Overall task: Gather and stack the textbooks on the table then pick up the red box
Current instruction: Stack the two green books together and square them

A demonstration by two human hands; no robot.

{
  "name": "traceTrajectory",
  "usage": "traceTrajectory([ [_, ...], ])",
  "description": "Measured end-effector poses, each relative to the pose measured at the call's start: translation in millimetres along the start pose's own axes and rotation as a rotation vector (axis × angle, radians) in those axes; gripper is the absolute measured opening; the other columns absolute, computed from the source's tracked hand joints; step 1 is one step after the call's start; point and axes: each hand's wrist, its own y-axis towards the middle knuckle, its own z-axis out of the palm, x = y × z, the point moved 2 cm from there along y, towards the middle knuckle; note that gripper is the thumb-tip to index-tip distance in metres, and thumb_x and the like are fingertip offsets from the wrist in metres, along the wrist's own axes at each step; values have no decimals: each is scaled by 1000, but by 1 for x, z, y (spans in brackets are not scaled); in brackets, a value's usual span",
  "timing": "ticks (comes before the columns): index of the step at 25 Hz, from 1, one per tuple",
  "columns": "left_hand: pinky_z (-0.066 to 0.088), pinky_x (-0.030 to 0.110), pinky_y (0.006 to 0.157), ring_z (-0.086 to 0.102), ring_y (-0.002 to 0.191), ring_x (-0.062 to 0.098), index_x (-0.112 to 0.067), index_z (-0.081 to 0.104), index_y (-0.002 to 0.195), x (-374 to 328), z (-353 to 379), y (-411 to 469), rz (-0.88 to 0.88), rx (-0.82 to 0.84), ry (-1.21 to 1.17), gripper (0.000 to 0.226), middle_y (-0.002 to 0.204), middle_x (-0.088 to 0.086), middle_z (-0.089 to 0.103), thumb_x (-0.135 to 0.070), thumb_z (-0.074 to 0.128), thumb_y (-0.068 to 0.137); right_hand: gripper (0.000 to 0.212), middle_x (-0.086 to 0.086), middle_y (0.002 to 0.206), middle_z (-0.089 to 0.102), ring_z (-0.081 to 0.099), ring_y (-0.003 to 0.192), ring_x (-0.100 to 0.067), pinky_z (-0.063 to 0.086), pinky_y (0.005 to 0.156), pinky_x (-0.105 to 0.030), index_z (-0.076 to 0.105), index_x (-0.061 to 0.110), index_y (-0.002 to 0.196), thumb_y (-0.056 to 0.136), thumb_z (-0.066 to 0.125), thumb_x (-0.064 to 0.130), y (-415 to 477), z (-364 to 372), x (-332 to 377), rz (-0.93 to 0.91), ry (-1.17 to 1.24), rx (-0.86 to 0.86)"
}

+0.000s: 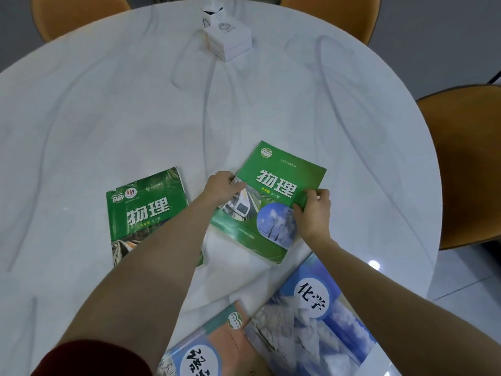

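A big round white marble bench (108, 118) fills the view, with orange chairs (466, 164) around it. Near the front edge lie a blue chemistry textbook (333, 321) and, just beside it on the left, a pale textbook with an orange patch (217, 346); the two touch or overlap a little. A green physics textbook (141, 213) lies flat on the left, partly under the left forearm. Another green physics textbook (273, 202) sits in the middle, turned a bit. The left hand (222, 185) pinches its left edge, and the right hand (314, 213) pinches its right edge. Far back stands a small stack of white boxes (227, 39). No red box can be made out.
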Motion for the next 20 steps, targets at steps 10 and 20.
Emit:
traceTrajectory([
  [10,49,2,64,59,91,13,-13,44,139,0,8,-65,33,-46,-611,42,121,6,59,-5,47,98,45,-23,127,47,56,108,-36,42,99,-35,48,0,132,89,58,6,-12,-9,-3,178,320,-33],
  [20,48,11,59,61,83,10,-8,48,134,32,-21,-112,-94,-211,-829,37,111,11,63,-8,49,98,43,-9,98,57,56,84,-24,47,63,-25,49,12,133,92,56,6,-17,-21,45,160,609,155],
])
